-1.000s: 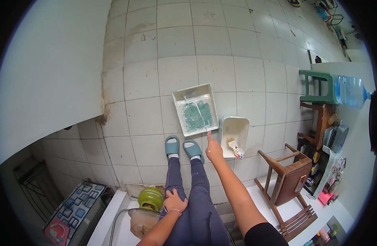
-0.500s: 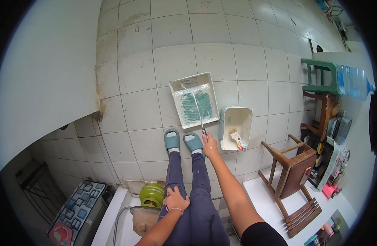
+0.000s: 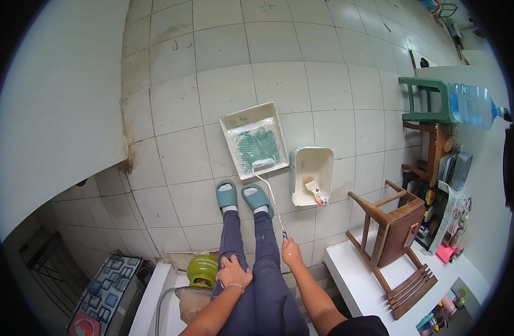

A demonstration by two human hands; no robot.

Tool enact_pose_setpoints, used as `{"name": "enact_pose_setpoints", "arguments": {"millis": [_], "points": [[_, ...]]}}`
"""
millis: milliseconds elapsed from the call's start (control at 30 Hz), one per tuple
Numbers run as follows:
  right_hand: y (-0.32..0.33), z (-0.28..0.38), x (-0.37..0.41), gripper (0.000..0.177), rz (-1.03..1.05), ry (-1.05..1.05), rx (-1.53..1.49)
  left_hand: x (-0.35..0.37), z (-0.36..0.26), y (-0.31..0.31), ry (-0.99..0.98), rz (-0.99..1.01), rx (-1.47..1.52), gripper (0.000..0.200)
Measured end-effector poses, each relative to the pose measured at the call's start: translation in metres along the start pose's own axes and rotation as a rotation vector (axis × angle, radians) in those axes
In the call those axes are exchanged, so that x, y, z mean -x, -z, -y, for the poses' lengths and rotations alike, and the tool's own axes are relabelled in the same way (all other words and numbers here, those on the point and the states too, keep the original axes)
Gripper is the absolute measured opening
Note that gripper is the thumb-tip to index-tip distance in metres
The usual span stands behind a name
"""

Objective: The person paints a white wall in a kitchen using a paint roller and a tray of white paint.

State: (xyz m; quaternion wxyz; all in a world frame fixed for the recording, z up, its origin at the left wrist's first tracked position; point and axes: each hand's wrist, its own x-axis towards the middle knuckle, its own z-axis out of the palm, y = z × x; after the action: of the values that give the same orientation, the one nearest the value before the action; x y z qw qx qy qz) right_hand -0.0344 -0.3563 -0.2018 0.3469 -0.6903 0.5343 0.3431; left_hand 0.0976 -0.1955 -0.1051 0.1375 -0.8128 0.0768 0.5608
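My right hand (image 3: pixel 292 253) is closed around the handle of a paint roller (image 3: pixel 263 164), with its wire frame stretching toward the tray. The white roller head rests at the near end of a paint tray (image 3: pixel 228 147), whose ribbed floor is smeared with white paint over green. Just to the right stands a white paint tub (image 3: pixel 321 157) with a paintbrush (image 3: pixel 315 189) lying inside. My left hand (image 3: pixel 233 274) lies on my left leg near the knee, fingers spread over the trousers, holding no object.
My feet in teal slides (image 3: pixel 226 194) are close to the tray. A wooden chair (image 3: pixel 399 235) and a green stool (image 3: pixel 427 119) with a water bottle (image 3: pixel 472 106) are at right. A green gas cylinder (image 3: pixel 202 270) sits left of my legs. A white wall (image 3: pixel 61 101) fills the left side.
My right hand has drawn back toward me, pulling the roller head from the tray's far end to its near end. My left hand stays on my leg.
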Motion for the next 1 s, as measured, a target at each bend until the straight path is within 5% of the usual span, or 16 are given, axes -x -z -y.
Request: {"name": "enact_pose_setpoints", "arguments": {"millis": [367, 633, 1000], "points": [[0.05, 0.094, -0.07, 0.046, 0.009, 0.029, 0.103, -0.001, -0.012, 0.009, 0.013, 0.024, -0.068, 0.068], [0.035, 0.05, -0.005, 0.047, 0.163, -0.189, 0.126, -0.004, -0.019, 0.01, 0.043, 0.033, -0.145, 0.071], [0.056, 0.147, -0.062, 0.049, 0.068, -0.012, 0.035, -0.004, -0.022, 0.0, 0.047, 0.02, -0.095, 0.063]]}}
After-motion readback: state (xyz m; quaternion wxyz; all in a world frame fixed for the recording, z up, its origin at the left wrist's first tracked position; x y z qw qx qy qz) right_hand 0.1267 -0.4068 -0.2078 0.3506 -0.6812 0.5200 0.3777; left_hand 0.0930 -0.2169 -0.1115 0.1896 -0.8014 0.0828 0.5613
